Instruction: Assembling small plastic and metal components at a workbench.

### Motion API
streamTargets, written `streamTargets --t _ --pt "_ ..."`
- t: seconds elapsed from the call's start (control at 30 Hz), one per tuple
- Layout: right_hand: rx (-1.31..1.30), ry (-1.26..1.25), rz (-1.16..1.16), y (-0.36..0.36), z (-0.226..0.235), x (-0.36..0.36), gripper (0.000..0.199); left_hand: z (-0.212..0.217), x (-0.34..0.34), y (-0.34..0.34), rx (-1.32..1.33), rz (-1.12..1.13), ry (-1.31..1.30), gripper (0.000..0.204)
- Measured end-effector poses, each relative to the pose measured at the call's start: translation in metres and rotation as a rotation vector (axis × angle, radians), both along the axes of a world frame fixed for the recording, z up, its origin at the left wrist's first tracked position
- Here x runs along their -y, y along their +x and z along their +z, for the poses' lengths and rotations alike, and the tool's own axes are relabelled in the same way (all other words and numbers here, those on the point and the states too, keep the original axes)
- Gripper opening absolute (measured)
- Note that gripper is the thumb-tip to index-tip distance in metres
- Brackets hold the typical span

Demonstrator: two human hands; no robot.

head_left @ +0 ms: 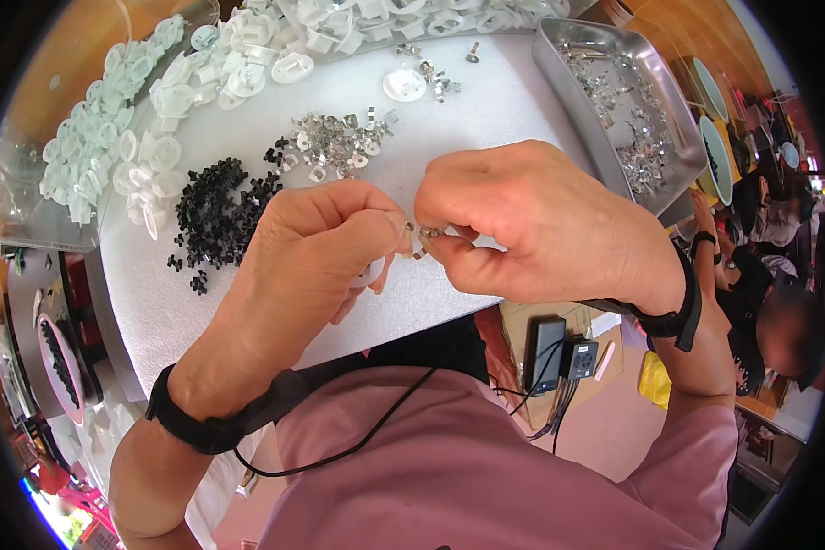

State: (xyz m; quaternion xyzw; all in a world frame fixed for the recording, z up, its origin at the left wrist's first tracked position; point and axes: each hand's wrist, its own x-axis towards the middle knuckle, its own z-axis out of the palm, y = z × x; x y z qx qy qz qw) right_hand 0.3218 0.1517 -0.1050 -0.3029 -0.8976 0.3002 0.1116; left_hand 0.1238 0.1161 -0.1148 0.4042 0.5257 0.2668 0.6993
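Above the middle of the white work surface, my two hands nearly meet. Closed fingers of my left hand hold a white plastic part, mostly hidden by the fingers. My right hand pinches a small shiny metal clip between thumb and fingertips. Bits of metal also show in the narrow gap at the left fingertips; whether they join the white part I cannot tell. A heap of black plastic pieces lies beside my left hand. Just beyond is a pile of silvery metal pieces.
Many white round plastic parts are heaped along the far and left edges. One white disc lies apart near a few metal clips. At the far right stands a metal tray with loose metal pieces. Another person is at the right.
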Motion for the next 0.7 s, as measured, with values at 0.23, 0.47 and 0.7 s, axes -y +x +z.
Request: streamTargets --t 0.23,0.47,0.7 --pt "0.198 0.138 0.0 -0.005 0.007 0.007 0.005 -0.001 0.0 0.004 -0.127 -0.057 0.134 0.016" --pt "0.15 0.249 0.003 -0.003 0.003 0.009 0.008 0.001 -0.002 0.004 -0.156 -0.06 0.125 0.015" --pt "-0.097 -0.053 -0.068 0.0 0.001 0.006 0.011 0.001 0.003 0.006 -0.066 -0.018 0.135 0.014"
